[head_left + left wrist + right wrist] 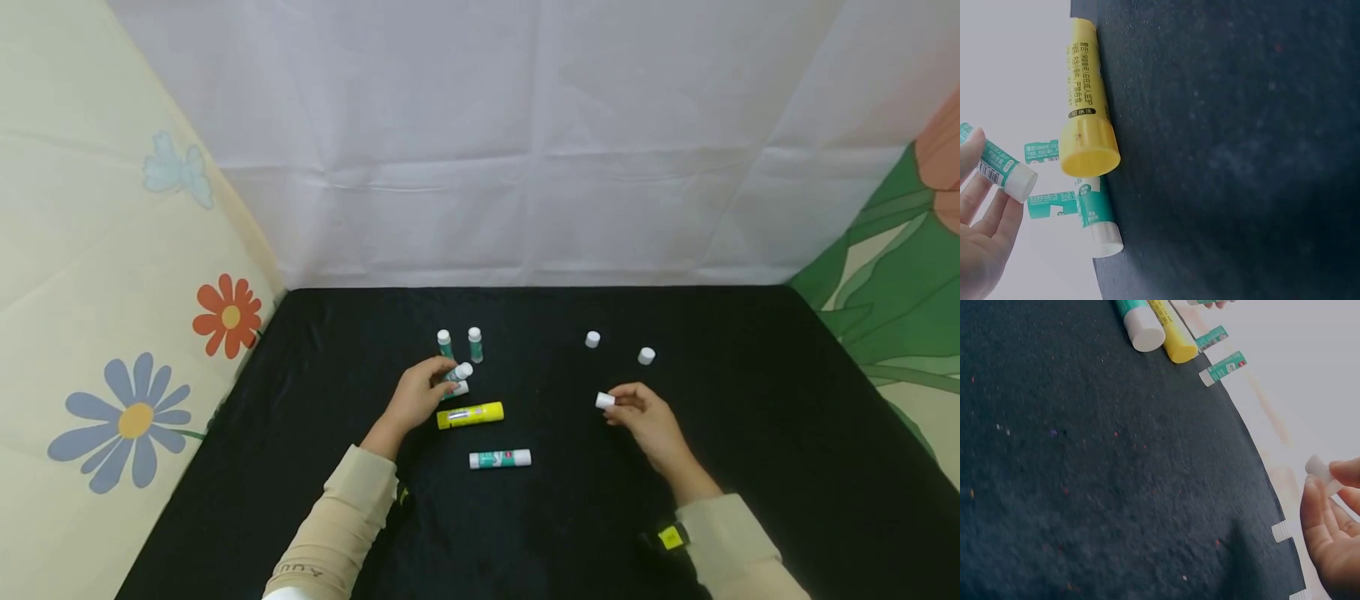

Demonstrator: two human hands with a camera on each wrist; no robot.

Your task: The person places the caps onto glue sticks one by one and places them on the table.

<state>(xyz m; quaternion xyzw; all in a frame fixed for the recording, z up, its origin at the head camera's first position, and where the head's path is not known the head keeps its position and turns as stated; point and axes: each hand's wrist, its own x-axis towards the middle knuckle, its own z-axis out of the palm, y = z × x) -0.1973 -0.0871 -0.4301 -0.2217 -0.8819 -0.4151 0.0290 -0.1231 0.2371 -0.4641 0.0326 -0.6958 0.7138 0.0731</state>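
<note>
My left hand (420, 390) grips a green-and-white glue stick (999, 164), lifted and tilted above the table, its barcode showing in the left wrist view. Just below it another glue stick (456, 389) lies partly hidden by the hand. Behind that hand stand two upright glue sticks, one on the left (445, 342) and one on the right (476, 345). In the right hand (647, 421), thumb and fingers pinch a small white cap (604, 401), held clear of the table. Past that hand, two more white caps rest on the cloth, one further back (592, 339), the other (647, 356) to its right.
A yellow glue stick (470, 415) lies sideways in front of the left hand. Nearer me lies a thicker green-and-white glue stick (499, 459). Black cloth (555, 533) covers the table, and a white curtain (525, 208) hangs at its far edge.
</note>
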